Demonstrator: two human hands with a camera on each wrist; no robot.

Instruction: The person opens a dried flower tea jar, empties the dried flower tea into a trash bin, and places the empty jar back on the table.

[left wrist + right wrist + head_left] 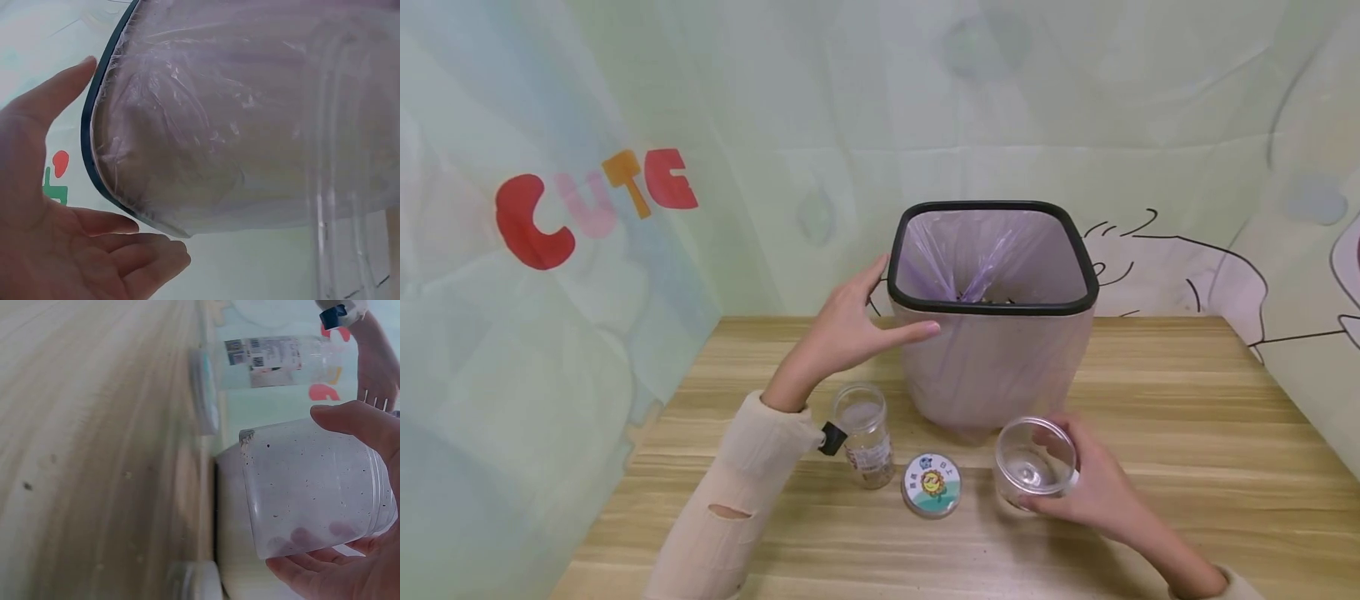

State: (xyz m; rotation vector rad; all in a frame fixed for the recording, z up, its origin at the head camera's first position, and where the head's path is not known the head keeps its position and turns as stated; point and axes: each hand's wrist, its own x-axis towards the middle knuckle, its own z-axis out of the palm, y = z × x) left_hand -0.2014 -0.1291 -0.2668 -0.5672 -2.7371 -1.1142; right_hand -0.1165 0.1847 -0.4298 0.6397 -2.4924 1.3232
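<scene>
A clear plastic jar is in my right hand, thumb on one side and fingers on the other. Small dark specks dot its wall in the right wrist view, and the jar looks otherwise bare inside. My left hand is spread at the front left corner of a trash bin, around the black rim, its thumb across the front; firm contact is hard to tell. A second clear jar, labelled, stands uncapped below the left wrist. Between the jars lies a round lid with a sunflower picture.
A thin purple-tinted bag lines the bin, with some bits at its bottom. The wooden table meets a printed cloth backdrop behind. At the bottom of the right wrist view is a pale, round-edged thing.
</scene>
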